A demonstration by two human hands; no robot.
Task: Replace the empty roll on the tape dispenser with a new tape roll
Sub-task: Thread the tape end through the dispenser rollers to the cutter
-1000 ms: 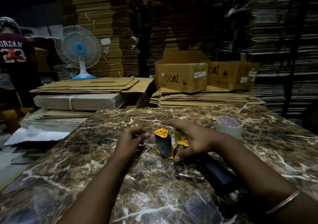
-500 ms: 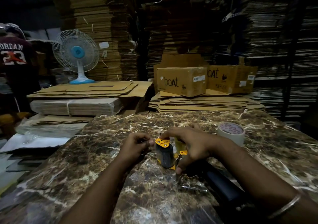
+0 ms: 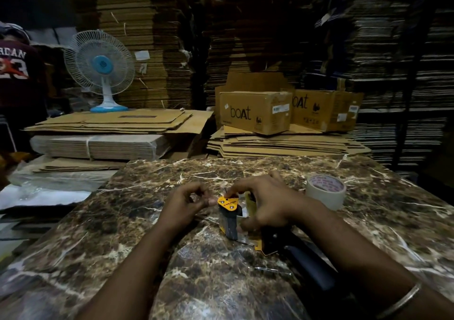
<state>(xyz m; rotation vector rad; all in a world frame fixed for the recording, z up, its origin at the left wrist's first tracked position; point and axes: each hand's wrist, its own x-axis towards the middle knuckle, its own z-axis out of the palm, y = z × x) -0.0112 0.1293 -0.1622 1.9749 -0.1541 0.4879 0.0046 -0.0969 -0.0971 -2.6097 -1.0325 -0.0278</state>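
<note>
A yellow and black tape dispenser [image 3: 229, 215] lies on the marble table [image 3: 122, 233], its dark handle [image 3: 302, 263] pointing toward me. My right hand [image 3: 265, 199] grips the dispenser's body, forefinger on the yellow front plate. My left hand [image 3: 186, 200] is curled just left of the plate, fingertips pinched together near it; what they hold I cannot tell. A whitish tape roll [image 3: 326, 191] with red print stands on the table to the right, apart from both hands.
Two "boat" cartons [image 3: 255, 112] sit on flattened cardboard behind the table. A white and blue fan [image 3: 100, 68] stands at back left on more cardboard. A person in a dark red shirt [image 3: 14, 73] stands at far left. Tall cardboard stacks fill the background.
My hands and the dispenser stay in nearly the same place. My left fingertips have closed in toward the yellow plate. The camera has tipped slightly.
</note>
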